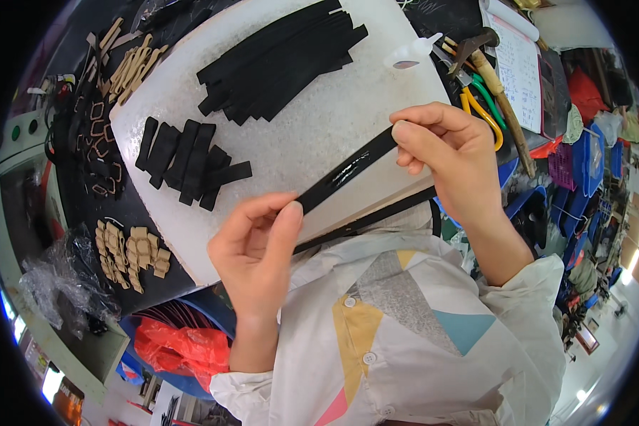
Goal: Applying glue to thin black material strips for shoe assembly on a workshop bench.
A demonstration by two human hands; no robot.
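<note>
Between my two hands a black strip point(349, 169) is stretched on a slant, with a shiny wet-looking patch along its middle. My left hand point(257, 245) pinches its lower left end between thumb and fingers. At the upper right end, my right hand point(444, 142) grips it the same way. Beneath lies a white board point(291, 153). On it, a large fanned stack of black strips point(280, 64) lies toward the far side, and a smaller pile of folded black strips point(188, 160) sits at the left.
Right of the board are a hammer point(500, 92), scissors with yellow handles point(484, 117), a white nozzle-tipped bottle point(413, 53) and a written notepad point(515, 71). To the left lie tan looped strips point(131, 252) and clear plastic point(67, 277). A red bag point(184, 348) rests in a blue tub below.
</note>
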